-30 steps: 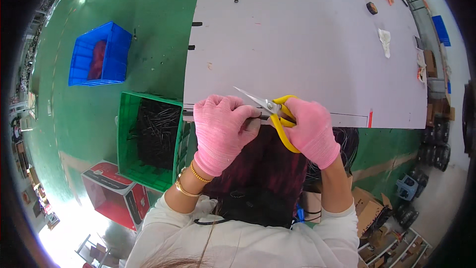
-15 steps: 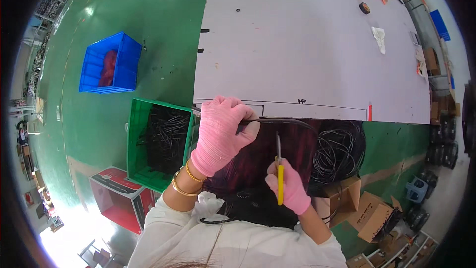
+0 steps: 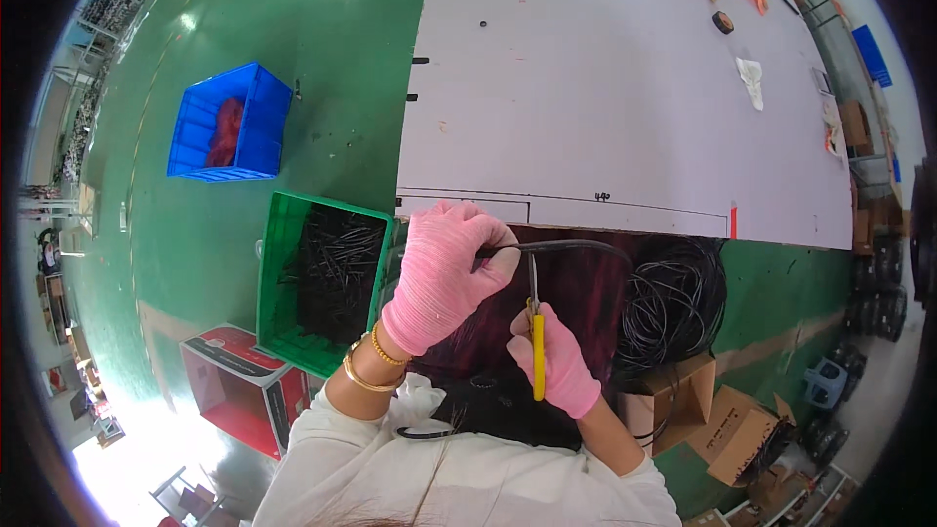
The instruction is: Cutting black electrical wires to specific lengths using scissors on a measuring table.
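Note:
My left hand (image 3: 444, 278), in a pink knit glove, pinches a black cable or tube (image 3: 581, 246) by the near edge of the table. The cable runs off to the right, bending down toward a large black coil (image 3: 673, 303). My right hand (image 3: 566, 371), gloved alike, grips yellow-handled scissors (image 3: 539, 356). Their blades point up and reach the cable just right of my left fingertips; whether the blades are parted is too small to tell. Left of my left hand, a green crate (image 3: 264, 283) holds many short black pieces (image 3: 337, 259).
A pale table (image 3: 586, 117) with drawn lines spreads ahead, with a black tape roll (image 3: 722, 22) on it. A blue crate (image 3: 259, 127) with a dark red bundle stands on the green floor. Cardboard boxes (image 3: 727, 425) sit at lower right, a red-grey box (image 3: 234, 385) at lower left.
My right hand has brought the scissors up and left, so the blades now meet the cable. My left hand keeps its hold. The whole view has shifted slightly.

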A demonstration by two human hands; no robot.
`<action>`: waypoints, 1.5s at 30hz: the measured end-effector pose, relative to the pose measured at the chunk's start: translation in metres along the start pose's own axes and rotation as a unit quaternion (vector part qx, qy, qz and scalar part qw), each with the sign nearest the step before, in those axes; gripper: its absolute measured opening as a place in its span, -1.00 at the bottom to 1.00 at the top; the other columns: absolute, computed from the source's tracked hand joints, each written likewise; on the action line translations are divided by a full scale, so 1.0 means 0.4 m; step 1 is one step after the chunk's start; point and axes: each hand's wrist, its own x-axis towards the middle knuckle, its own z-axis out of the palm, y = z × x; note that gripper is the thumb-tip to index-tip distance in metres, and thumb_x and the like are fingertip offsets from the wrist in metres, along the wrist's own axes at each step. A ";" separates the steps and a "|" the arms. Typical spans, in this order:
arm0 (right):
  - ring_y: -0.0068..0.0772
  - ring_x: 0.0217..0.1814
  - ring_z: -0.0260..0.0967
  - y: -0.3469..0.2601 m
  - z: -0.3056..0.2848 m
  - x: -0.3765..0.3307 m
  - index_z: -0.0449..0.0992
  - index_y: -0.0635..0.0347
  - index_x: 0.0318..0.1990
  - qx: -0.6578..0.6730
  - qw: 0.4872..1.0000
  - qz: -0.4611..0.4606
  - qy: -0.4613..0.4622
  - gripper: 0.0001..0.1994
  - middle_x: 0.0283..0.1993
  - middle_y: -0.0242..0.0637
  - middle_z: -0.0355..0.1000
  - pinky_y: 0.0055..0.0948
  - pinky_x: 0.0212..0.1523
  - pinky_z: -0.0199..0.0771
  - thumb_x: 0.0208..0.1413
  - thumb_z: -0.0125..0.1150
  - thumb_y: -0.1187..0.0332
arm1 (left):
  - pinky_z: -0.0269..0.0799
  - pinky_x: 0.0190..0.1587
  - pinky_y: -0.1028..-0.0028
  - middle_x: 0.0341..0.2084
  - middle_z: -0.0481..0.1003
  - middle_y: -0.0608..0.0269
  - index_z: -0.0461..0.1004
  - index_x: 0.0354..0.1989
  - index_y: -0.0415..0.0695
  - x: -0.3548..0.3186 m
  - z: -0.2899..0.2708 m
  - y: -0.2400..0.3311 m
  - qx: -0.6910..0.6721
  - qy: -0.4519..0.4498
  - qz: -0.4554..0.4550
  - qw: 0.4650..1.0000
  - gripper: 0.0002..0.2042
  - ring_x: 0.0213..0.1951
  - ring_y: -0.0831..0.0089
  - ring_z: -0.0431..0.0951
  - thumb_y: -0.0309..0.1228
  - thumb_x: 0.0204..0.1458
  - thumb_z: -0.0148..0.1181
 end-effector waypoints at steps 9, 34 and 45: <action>-0.66 -0.39 0.07 -0.017 0.015 0.005 0.34 0.11 -0.02 0.035 0.999 0.030 -0.011 -0.84 -0.25 -0.52 0.19 -0.71 -0.36 0.22 0.42 -0.09 0.28 | 0.32 -0.24 0.25 -0.53 0.48 0.29 0.57 -0.49 -0.01 -0.008 0.001 0.010 0.036 0.000 0.007 0.999 -0.94 -0.37 0.23 0.47 -0.41 -0.16 0.33; -0.59 -0.62 0.13 -0.006 0.033 0.000 0.35 0.19 -0.28 -0.010 0.997 -0.006 0.072 -0.71 -0.57 -0.42 0.21 -0.64 -0.57 0.15 0.40 -0.07 0.16 | 0.48 -0.10 0.42 -0.40 0.51 0.24 0.47 -0.01 -0.19 -0.020 -0.016 0.024 -0.215 -0.060 -0.143 0.964 -0.67 -0.26 0.41 0.53 -0.54 0.00 0.24; -0.36 -0.59 0.27 -0.016 0.029 -0.036 0.36 0.19 -0.29 -0.063 0.996 -0.008 0.067 -0.79 -0.56 -0.31 0.31 -0.50 -0.53 0.27 0.28 0.04 0.23 | 0.51 0.09 0.35 -0.10 0.59 -0.02 0.42 0.11 -0.35 0.051 -0.007 -0.015 -0.505 -0.365 -0.114 0.774 -0.59 0.01 0.30 0.59 -0.72 0.01 0.11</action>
